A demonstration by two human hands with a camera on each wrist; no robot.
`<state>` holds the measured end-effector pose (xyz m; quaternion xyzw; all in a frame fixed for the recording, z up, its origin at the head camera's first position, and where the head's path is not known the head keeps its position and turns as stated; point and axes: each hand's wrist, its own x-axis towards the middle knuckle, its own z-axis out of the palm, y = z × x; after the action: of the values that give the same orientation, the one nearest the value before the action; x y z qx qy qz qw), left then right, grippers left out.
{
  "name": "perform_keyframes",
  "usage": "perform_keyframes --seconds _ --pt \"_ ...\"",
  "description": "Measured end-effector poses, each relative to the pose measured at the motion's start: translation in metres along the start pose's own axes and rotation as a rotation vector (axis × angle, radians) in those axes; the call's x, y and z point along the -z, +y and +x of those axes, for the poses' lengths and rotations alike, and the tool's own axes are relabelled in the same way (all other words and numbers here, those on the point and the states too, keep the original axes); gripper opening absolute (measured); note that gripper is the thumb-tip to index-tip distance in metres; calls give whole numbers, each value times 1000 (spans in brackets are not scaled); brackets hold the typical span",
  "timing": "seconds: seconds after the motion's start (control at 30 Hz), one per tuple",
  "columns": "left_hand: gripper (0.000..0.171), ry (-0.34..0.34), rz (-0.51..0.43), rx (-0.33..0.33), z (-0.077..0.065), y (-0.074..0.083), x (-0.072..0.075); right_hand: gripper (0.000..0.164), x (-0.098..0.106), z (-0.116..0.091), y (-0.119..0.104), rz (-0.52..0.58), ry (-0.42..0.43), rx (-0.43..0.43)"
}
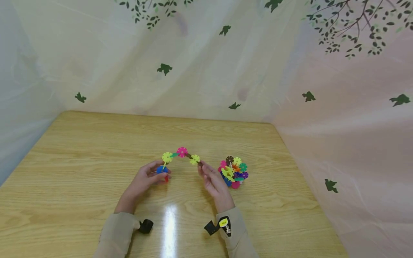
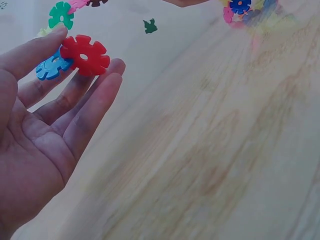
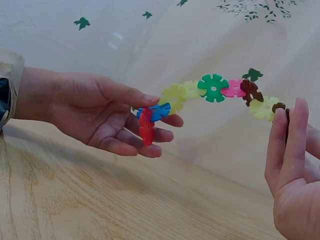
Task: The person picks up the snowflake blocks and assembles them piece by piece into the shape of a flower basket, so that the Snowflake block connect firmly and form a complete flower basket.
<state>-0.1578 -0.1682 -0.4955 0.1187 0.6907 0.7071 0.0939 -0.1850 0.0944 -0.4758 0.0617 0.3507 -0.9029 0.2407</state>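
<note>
A chain of notched plastic snowflake discs arches between my two hands above the table. My left hand pinches it by the blue disc at one end, thumb on one side and fingers on the other. From that blue disc hangs a red disc. My right hand pinches a brown disc at the opposite end, mostly hidden by its fingers. Along the arch come yellow discs, a green disc, a pink disc and another brown disc.
A pile of loose, many-coloured discs lies on the wooden table just right of my right hand. Curtains printed with leaves enclose the table's back and sides. Black straps stick out at both wrists.
</note>
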Motion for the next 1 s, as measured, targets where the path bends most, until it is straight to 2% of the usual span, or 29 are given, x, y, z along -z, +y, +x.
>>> perform_keyframes --seconds 0.33,0.6,0.77,1.0 --pt "51 26 -10 9 0 0 0 24 3 1 1 0 -12 -9" --pt "49 125 -60 10 1 2 -2 29 3 2 4 -34 7 -66" --pt "48 183 -44 -16 1 4 -2 28 3 4 8 -81 -26 -116" --pt "44 211 -76 -58 2 2 -1 25 6 4 11 -131 -89 -152"
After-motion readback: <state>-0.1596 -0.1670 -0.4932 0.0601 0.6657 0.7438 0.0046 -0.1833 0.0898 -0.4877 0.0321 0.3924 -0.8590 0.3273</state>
